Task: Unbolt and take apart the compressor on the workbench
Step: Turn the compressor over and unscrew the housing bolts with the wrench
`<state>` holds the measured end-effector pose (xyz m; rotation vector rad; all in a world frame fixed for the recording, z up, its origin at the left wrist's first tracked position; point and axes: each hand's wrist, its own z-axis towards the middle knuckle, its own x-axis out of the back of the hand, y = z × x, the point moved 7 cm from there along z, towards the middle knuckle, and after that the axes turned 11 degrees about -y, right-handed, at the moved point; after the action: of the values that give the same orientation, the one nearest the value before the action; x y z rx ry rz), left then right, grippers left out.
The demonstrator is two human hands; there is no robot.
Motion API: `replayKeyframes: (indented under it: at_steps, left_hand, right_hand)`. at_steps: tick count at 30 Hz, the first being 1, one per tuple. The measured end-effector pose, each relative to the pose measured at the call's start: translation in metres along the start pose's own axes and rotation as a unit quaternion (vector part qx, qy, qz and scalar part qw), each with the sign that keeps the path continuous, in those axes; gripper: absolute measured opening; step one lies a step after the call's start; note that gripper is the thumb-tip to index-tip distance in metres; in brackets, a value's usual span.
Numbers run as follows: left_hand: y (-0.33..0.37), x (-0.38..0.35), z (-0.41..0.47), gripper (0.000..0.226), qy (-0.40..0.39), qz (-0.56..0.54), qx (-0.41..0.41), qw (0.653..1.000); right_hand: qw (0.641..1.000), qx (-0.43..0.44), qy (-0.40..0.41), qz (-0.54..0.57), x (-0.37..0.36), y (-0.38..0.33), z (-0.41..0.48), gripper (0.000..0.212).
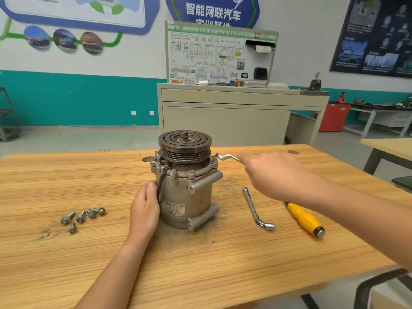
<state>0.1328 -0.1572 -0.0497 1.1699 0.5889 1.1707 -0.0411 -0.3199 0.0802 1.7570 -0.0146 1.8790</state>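
The grey metal compressor (187,192) stands upright on the wooden workbench (111,253), its dark grooved pulley on top. My left hand (145,208) holds its left side, thumb against the black cable. My right hand (272,172) grips a bent silver wrench (226,157) whose far end sits at a bolt on the compressor's right flange. Several removed bolts (82,216) lie to the left on the bench.
An L-shaped socket wrench (256,208) and a yellow-handled screwdriver (305,218) lie right of the compressor, under my right forearm. A beige training cabinet (234,112) stands behind the bench. Another table edge (388,148) is at far right.
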Motion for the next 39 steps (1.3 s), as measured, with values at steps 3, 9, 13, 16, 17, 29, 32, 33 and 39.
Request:
replayKeyframes:
  at_steps: [3, 9, 13, 16, 17, 29, 32, 33, 39]
  left_hand:
    - [0.0, 0.001, -0.001, 0.037, 0.001, 0.002, 0.0, 1.0]
    - [0.001, 0.001, -0.002, 0.037, 0.004, 0.004, 0.005, 1.0]
    - [0.003, 0.001, -0.002, 0.036, 0.002, 0.0, -0.003, 1.0]
    - [0.003, 0.001, -0.001, 0.035, 0.002, -0.003, -0.002, 1.0]
    - [0.003, 0.001, -0.001, 0.035, 0.001, -0.003, 0.0, 1.0]
    - [0.002, 0.0, -0.001, 0.035, 0.001, -0.015, 0.009, 1.0]
    - [0.003, 0.0, 0.001, 0.036, 0.002, -0.01, 0.006, 1.0]
    - [0.004, 0.0, 0.001, 0.036, 0.002, -0.009, 0.005, 1.0]
    - [0.004, 0.0, 0.0, 0.038, 0.0, -0.002, 0.004, 1.0]
  right_hand:
    - [0.999, 0.011, -0.017, -0.04, 0.004, -0.01, -0.001, 0.049]
    - [0.988, 0.031, -0.057, -0.139, 0.019, -0.037, -0.003, 0.049]
    - [0.971, 0.071, -0.064, -0.217, 0.027, -0.044, -0.004, 0.038]
    - [0.968, 0.079, -0.06, -0.23, 0.029, -0.039, -0.003, 0.033]
    - [0.969, 0.078, -0.057, -0.227, 0.029, -0.038, -0.003, 0.032]
    - [0.971, 0.077, -0.043, -0.222, 0.013, -0.031, 0.003, 0.05]
    - [0.969, 0.072, -0.043, -0.234, 0.015, -0.027, 0.007, 0.048]
    - [0.97, 0.07, -0.042, -0.229, 0.015, -0.025, 0.008, 0.048]
    - [0.976, 0.069, -0.037, -0.204, 0.014, -0.016, 0.008, 0.057]
